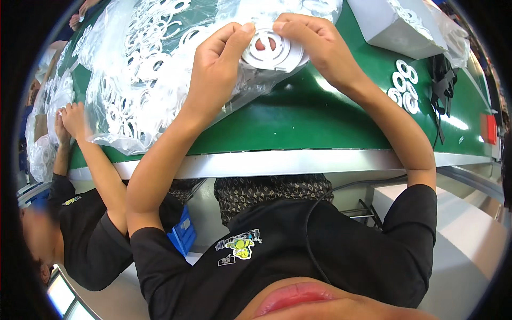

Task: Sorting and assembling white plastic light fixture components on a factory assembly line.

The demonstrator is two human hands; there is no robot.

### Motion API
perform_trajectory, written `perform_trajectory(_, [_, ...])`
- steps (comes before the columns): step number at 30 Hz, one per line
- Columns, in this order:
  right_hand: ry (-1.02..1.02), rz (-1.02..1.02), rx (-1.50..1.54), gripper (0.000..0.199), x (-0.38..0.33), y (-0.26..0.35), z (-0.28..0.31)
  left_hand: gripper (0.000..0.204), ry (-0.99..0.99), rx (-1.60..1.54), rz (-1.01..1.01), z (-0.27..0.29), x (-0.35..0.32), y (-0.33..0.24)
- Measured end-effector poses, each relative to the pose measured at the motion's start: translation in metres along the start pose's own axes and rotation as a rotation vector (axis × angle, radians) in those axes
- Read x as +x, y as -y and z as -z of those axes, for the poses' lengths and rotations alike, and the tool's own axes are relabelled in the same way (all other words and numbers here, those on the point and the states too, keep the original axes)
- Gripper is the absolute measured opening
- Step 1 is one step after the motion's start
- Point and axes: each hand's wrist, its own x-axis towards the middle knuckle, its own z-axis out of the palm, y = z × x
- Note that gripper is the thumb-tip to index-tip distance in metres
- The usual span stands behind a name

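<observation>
on my feed i see a white disc (277, 60), green table (298, 120), black shirt (352, 245) and tan-patterned black fabric (272, 191).

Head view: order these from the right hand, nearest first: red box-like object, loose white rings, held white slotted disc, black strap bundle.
From the right hand:
1. Held white slotted disc: touching it, to its left.
2. Loose white rings: off to its right.
3. Black strap bundle: just right of the rings.
4. Red box-like object: far right.
</observation>
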Motion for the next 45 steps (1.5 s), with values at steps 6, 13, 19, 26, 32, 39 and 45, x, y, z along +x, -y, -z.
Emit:
perform_trajectory(6, [-0.076, -0.089, 0.087, 0.021, 0.0, 0.019, -0.005, 0.029, -0.11, -0.073, -0.041, 0.001, 0.006, 0.006])
perform_trajectory(13, [-0.005, 0.071, -0.155, 0.026, -0.001, 0.003, 0.0, 0.024, 0.02, -0.08, 0.061, 0.01, 0.005, 0.007])
perform_trajectory(19, [0.066, 0.117, -0.34, 0.025, -0.005, 0.001, 0.011, 0.023, 0.13, -0.024, 0.076, 0.003, 0.006, 0.01])
perform_trajectory(26, [0.21, -0.039, -0.218, 0.029, 0.0, 0.005, 0.015, 0.029, 0.258, -0.022, 0.12, 0.011, 0.005, 0.006])
perform_trajectory(32, [0.231, -0.099, -0.175, 0.03, 0.003, 0.023, 0.014, 0.027, 0.205, -0.158, 0.115, 0.005, 0.006, 0.008])
perform_trajectory(39, [0.211, -0.077, -0.193, 0.028, -0.002, 0.021, 0.008, 0.028, 0.225, -0.125, 0.082, 0.007, -0.002, 0.009])
perform_trajectory(45, [0.122, -0.025, -0.153, 0.028, -0.005, 0.022, -0.003, 0.028, 0.186, -0.087, 0.069, 0.01, 0.002, 0.008])
